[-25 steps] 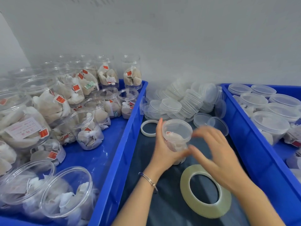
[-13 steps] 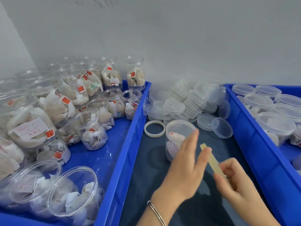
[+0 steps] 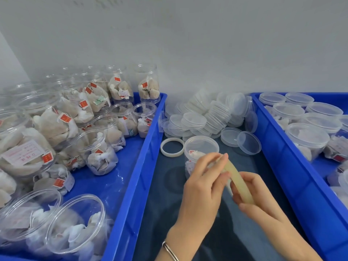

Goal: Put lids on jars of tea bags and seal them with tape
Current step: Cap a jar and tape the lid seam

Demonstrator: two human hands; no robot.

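No legible text: white paper label (image 3: 23, 152) inside a jar (image 3: 28, 147), far left of the hands, carries print too blurred to read; red tea-bag tags (image 3: 65, 117) likewise unreadable.

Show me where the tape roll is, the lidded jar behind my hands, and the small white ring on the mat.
tape roll (image 3: 240, 182), head view, on its yellowish outer band.
lidded jar (image 3: 201, 145), head view, on its clear lid.
small white ring (image 3: 172, 147), head view, on its rim.

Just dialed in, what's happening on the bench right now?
A person holds a tape roll on edge in the right hand, while the left hand pinches at its upper end, seemingly finding the tape's end. The lidded jar stands just behind the hands, not yet taped. Spare lids are piled at the back.
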